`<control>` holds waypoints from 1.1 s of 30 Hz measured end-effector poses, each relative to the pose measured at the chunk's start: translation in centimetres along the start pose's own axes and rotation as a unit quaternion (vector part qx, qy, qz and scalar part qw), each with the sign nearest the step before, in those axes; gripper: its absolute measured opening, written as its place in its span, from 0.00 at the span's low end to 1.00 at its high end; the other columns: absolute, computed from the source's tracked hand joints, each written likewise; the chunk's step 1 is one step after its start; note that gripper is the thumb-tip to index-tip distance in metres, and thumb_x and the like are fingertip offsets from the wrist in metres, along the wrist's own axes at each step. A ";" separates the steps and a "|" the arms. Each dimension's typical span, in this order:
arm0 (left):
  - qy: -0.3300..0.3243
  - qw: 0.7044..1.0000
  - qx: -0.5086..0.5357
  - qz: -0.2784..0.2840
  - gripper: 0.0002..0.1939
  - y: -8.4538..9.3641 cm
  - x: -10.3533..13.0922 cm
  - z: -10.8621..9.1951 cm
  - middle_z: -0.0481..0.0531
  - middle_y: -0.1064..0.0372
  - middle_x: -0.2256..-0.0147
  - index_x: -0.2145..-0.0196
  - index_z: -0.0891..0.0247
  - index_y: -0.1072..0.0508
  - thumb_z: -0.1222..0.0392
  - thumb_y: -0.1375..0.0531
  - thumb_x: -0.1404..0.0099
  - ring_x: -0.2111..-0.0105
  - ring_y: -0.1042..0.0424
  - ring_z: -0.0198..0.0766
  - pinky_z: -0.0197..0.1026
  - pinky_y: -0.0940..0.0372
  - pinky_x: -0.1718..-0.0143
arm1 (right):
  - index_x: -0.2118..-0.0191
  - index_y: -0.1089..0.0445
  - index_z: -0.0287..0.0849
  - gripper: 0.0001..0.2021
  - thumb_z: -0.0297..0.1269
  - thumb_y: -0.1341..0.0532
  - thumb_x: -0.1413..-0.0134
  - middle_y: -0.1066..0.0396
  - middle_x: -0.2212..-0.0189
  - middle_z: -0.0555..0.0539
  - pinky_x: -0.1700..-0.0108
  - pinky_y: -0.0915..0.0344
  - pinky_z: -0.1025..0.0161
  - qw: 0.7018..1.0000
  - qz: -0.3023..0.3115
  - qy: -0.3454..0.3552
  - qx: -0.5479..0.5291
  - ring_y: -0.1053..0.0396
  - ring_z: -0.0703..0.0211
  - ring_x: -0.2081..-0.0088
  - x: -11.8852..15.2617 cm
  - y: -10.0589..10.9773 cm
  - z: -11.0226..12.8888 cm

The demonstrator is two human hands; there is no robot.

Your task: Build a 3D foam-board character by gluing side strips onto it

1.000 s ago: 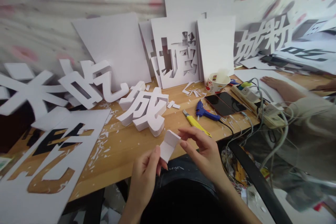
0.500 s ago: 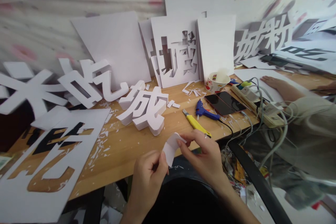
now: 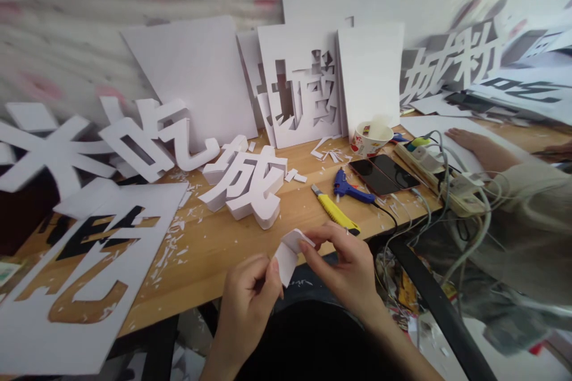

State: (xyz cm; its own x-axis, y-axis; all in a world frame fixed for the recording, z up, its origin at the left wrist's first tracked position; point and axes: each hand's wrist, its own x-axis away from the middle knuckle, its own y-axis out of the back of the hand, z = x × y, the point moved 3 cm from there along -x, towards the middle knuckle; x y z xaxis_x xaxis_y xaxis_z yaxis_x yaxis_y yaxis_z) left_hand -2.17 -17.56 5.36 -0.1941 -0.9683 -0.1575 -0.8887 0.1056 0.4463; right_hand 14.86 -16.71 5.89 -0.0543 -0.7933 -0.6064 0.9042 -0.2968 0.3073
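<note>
Between both hands, just off the table's front edge, is a small folded piece of white foam board [image 3: 287,261]. My left hand [image 3: 251,292] pinches its lower left edge between thumb and fingers. With thumb and forefinger, my right hand [image 3: 344,262] grips its upper right end. A crease runs across the piece near the top. Beyond my hands a white three-dimensional character [image 3: 254,187] rests on the table. A yellow utility knife [image 3: 334,209] lies to its right, beside a blue glue gun [image 3: 351,187].
Two dark phones [image 3: 384,172], a paper bowl [image 3: 370,138] and a power strip [image 3: 440,178] with tangled cables sit on the right. A cut-out white board [image 3: 147,262] covers the left side, with scraps nearby. Another person's hand [image 3: 469,140] rests on a board at far right.
The white piece has tilted and bends more sharply at its crease. My left hand has shifted slightly left; both hands keep their hold.
</note>
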 end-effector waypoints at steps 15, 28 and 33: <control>-0.002 1.000 -0.026 -0.007 0.23 0.1 -0.2 0.3 0.45 0.41 0.80 0.82 0.62 0.37 0.55 0.50 0.28 0.78 0.39 0.32 0.35 0.47 0.75 | 0.63 0.28 0.43 0.02 0.30 0.37 0.41 0.31 0.75 0.55 0.70 0.35 0.68 0.999 0.032 -0.006 -0.002 0.33 0.66 0.74 0.2 -0.2 0.2; 0.049 0.991 0.070 -0.102 0.25 1.1 -1.1 0.4 0.44 0.47 0.81 0.81 0.60 0.42 0.48 0.50 0.29 0.78 0.45 0.32 0.37 0.48 0.74 | 0.64 0.25 0.42 0.08 0.42 0.34 0.43 0.23 0.71 0.48 0.69 0.28 0.65 0.977 -0.001 -0.185 -0.108 0.26 0.61 0.70 -0.1 0.0 -3.2; 0.084 0.984 0.056 -0.149 0.15 1.2 -0.7 0.9 0.45 0.37 0.78 0.74 0.61 0.27 0.49 0.41 0.35 0.76 0.40 0.34 0.35 0.44 0.73 | 0.58 0.31 0.43 0.18 0.47 0.30 0.50 0.24 0.71 0.48 0.75 0.28 0.67 0.919 -0.032 -0.305 -0.250 0.23 0.58 0.71 0.3 -0.6 -5.0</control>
State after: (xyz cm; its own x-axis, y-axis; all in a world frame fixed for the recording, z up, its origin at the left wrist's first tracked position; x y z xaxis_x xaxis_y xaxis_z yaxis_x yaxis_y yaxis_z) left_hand -3.49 -16.58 5.16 0.1447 -0.9829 -0.1140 -0.9378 -0.1729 0.3011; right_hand 16.44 -14.12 1.80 -0.2033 -0.9782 -0.0419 0.9643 -0.1927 -0.1817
